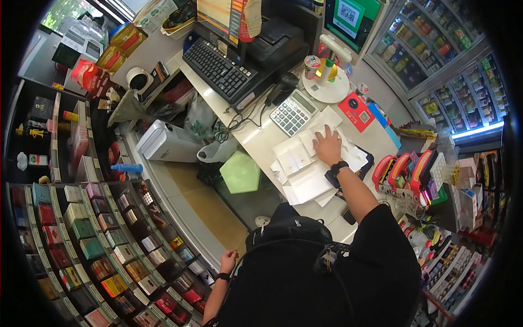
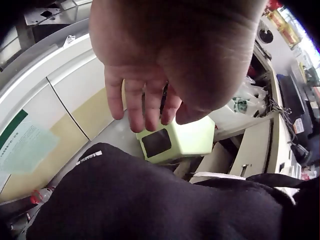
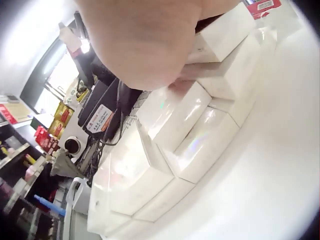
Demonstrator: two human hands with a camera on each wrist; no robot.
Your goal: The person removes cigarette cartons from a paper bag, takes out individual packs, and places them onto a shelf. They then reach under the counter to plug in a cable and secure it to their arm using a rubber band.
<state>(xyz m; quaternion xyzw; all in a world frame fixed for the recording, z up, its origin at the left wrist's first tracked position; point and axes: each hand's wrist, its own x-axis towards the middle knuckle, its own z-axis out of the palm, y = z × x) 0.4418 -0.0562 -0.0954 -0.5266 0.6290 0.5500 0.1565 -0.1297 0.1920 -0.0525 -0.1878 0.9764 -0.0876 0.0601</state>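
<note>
Several white boxes (image 1: 308, 182) lie in a loose cluster on the counter; in the right wrist view the boxes (image 3: 135, 185) sit edge to edge, some tilted. My right hand (image 1: 328, 146) rests on the far end of the cluster with its fingers spread. In the right wrist view, the base of that hand (image 3: 145, 45) hides most of its fingers. My left hand (image 1: 229, 261) hangs beside my body, away from the counter. Its fingers droop loosely in the left wrist view, and the hand (image 2: 165, 75) holds nothing there. A calculator (image 1: 294, 113) is just beyond the boxes.
A light green bin (image 1: 239, 172) stands on the floor left of the counter. Behind the calculator are a keyboard (image 1: 217, 68), a scanner (image 1: 284, 86) and a white round stand (image 1: 327, 90). A red QR card (image 1: 356, 111) lies to the right. Shelves of small packs (image 1: 92, 248) fill the left.
</note>
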